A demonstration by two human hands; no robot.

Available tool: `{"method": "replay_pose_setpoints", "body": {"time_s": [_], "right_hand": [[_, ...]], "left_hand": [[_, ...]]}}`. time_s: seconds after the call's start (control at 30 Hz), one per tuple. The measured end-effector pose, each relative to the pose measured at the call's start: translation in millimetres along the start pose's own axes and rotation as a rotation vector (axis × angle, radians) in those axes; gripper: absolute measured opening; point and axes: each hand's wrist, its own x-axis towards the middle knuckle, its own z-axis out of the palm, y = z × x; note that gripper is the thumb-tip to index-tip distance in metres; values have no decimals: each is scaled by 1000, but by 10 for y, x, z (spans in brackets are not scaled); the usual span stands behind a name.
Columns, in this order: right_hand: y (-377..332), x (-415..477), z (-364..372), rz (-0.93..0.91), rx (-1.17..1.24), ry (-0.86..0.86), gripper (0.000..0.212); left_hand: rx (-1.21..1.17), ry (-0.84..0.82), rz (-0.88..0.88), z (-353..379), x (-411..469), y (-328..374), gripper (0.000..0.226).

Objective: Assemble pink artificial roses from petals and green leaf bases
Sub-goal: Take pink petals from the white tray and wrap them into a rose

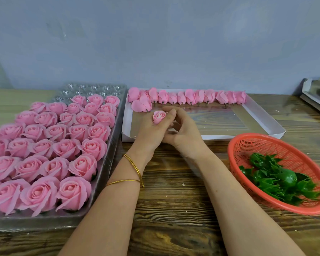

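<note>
1. Head view, hands: the left hand [151,130] and right hand [185,132] are together above the near edge of the white box [262,121], fingers overlapping
2. Left hand: its fingers curl round a small pink rosebud [158,116] and hold it upright, petals up. Two gold bangles [134,168] sit on that wrist
3. Right hand: fingers curled, pressed against the left hand's fingers, one fingertip [172,112] touching the right side of the rosebud. Whether it grips the bud or only steadies it cannot be told
4. Task item: the rosebud is in the air between both hands, just in front of the left end of the petal row, clear of the box floor
5. White box: shallow, its floor glossy. A row of pink petal bundles [192,97] lies along its far wall, short stems pointing toward the person; the bundles at the left end overlap
6. Clear plastic tray [107,163], left of the box and just beside it: finished pink roses [63,145] stand in rows from the near edge back. Bare moulded cups [92,87] show at the far end
7. Red mesh basket [248,143], right of the forearms and near the box's near right corner: it holds a heap of green leaf bases [277,178]
8. Support: all items rest on a wooden table [174,209] set against a grey wall [155,43]
</note>
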Motion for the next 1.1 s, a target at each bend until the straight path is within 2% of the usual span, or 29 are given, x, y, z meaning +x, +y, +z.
{"method": "replay_pose_setpoints", "body": {"time_s": [0.1, 0.27, 0.6, 0.87, 0.97, 1.1], "right_hand": [[25, 14, -10, -15, 11, 27, 59], [57, 31, -58, 24, 78, -38, 58], [18, 21, -69, 20, 50, -79, 56], [10, 6, -2, -31, 0, -23, 53], [23, 14, -14, -22, 14, -5, 54], [70, 27, -63, 1, 24, -20, 56]], "left_hand": [[33, -26, 6, -12, -2, 0, 10], [53, -84, 14, -45, -16, 11, 18], [40, -42, 22, -24, 3, -13, 37], [87, 23, 3, 16, 6, 23, 41], [90, 5, -7, 7, -1, 21, 30], [124, -23, -5, -18, 3, -1, 31]]}}
